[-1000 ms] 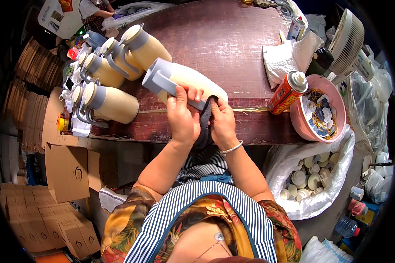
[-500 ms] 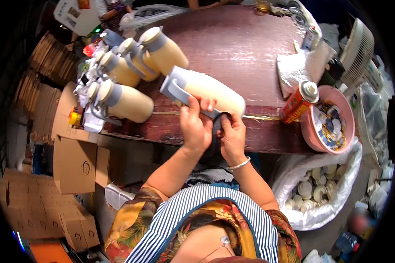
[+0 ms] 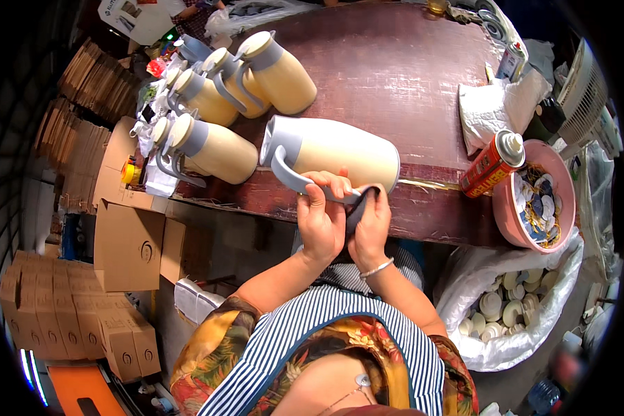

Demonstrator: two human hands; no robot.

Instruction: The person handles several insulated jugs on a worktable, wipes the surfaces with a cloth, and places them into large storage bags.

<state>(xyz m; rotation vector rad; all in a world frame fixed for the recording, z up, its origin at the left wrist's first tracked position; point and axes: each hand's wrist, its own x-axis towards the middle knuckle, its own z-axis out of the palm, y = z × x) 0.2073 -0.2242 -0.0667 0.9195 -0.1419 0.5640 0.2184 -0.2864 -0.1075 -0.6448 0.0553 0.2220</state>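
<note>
A cream vacuum jug (image 3: 350,149) with a grey collar and grey handle lies on its side near the table's front edge, its handle toward me. My left hand (image 3: 322,223) is closed around the lower part of that handle. In my right hand (image 3: 371,225) a dark cloth (image 3: 356,210) is pinched, pressed at the handle's lower end close to the jug's base. Part of the cloth is hidden between my hands. To the left several similar lidded jugs (image 3: 281,76) stand in a group, another jug (image 3: 218,154) nearest to the one I hold.
On the right of the dark red table (image 3: 388,62) are a red spray can (image 3: 489,166), a pink basin (image 3: 568,215) of small parts and a white padded sheet (image 3: 475,114). A plastic-lined sack (image 3: 464,284) of pale discs sits below. Cardboard boxes (image 3: 128,246) fill the left.
The held jug has turned from a slant to lie nearly level. Both hands stay on its handle end, and the cloth shows more between them. The whole view has shifted slightly.
</note>
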